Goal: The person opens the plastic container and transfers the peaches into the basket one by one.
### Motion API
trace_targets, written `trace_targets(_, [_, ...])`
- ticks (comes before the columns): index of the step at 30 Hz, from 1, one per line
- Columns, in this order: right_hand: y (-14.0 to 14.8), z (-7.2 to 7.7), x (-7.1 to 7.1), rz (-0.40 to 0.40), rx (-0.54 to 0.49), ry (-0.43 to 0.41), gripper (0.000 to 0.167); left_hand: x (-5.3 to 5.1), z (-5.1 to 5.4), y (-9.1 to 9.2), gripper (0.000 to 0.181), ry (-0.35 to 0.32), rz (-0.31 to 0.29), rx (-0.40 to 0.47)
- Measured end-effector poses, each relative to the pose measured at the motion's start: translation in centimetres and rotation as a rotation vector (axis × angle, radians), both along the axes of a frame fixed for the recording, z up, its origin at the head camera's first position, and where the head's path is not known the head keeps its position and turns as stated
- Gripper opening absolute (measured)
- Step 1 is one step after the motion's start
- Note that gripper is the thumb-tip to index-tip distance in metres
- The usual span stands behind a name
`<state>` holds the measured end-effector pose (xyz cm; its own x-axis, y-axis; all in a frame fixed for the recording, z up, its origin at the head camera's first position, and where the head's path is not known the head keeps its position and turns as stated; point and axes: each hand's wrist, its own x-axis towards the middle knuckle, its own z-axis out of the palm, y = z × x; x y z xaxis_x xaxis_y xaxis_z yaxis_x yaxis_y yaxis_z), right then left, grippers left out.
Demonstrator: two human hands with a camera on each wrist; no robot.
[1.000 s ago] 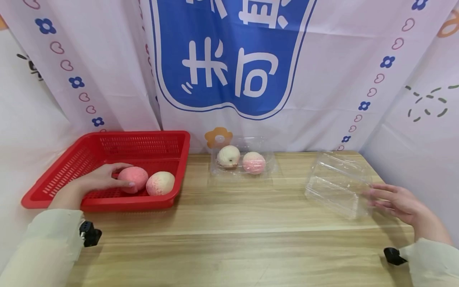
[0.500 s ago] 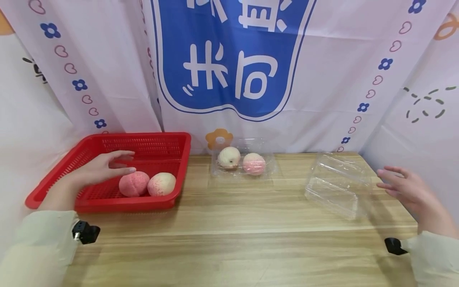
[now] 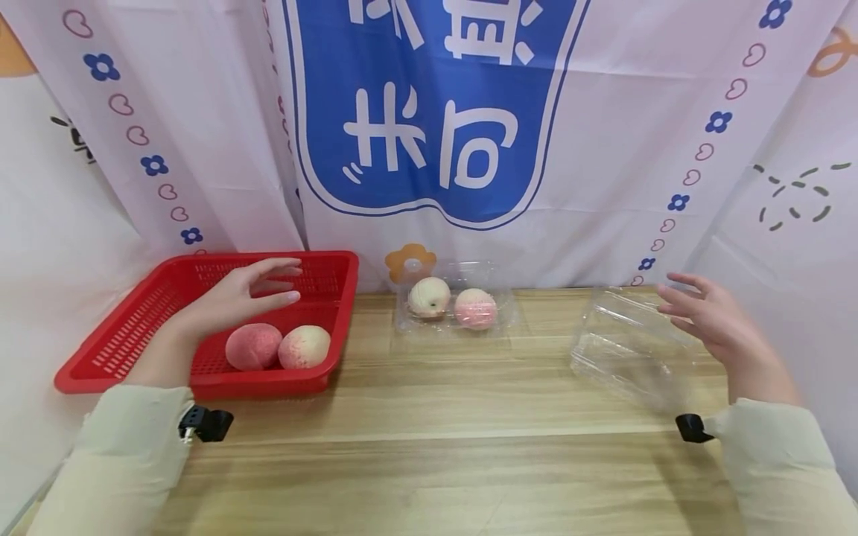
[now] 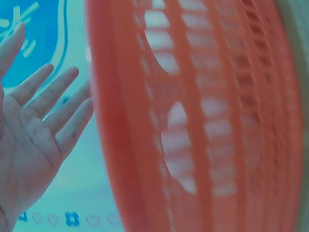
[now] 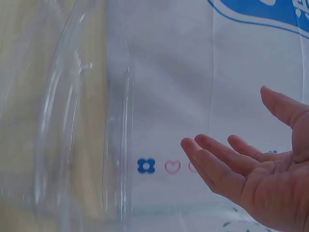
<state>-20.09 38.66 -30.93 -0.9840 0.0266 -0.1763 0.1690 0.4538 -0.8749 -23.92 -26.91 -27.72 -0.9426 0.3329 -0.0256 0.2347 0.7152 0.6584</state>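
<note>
Pink peach (image 3: 254, 347) and pale peach (image 3: 304, 347) side by side in a red basket (image 3: 261, 384), below the empty fingers of a left hand (image 3: 234, 299).

Left fingers are parted and nearly straight, raised over the basket, touching neither peach. To the right of those fingertips, between both hands, a clear container (image 3: 445, 327) on the wooden tabletop (image 3: 469, 409) holds a cream peach (image 3: 429, 297) and a two-tone peach (image 3: 475, 309). Right hand (image 3: 716, 318) has spread, gently bent fingers, holding nothing; just below its fingertips, apart from them, sits a second clear container (image 3: 623, 356). Behind everything hangs white cloth (image 3: 623, 134) with a blue panel (image 3: 436, 74).
</note>
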Motion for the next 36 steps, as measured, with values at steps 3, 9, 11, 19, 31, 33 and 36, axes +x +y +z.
trace_targets(3, [-1.6,0.2,-0.8,0.011,-0.031,0.015,0.082,0.1,0.2,1.5,0.081,0.02,-0.013,0.039])
trace_targets(9, [-4.9,0.3,-1.9,0.013,-0.08,0.043,0.08,0.7,0.0,4.6,0.079,0.016,-0.016,0.098])
trace_targets(11, [-5.8,0.3,-2.2,0.014,-0.086,0.047,0.08,0.6,-0.1,5.7,0.078,0.018,-0.028,0.112])
trace_targets(19, [-10.0,-0.1,-3.2,0.045,-0.161,0.037,0.075,0.2,-1.8,9.1,0.072,0.059,-0.039,0.132])
trace_targets(31, [-13.1,-0.8,-4.3,0.093,-0.185,0.03,0.075,-0.1,-2.9,13.3,0.067,0.045,-0.025,0.227])
trace_targets(33, [-13.5,-1.0,-4.5,0.102,-0.186,0.032,0.075,-0.3,-3.1,14.2,0.067,0.064,-0.01,0.214])
trace_targets(36, [-14.1,-1.5,-4.9,0.118,-0.179,0.036,0.075,-0.6,-3.6,15.3,0.069,0.083,0.015,0.205])
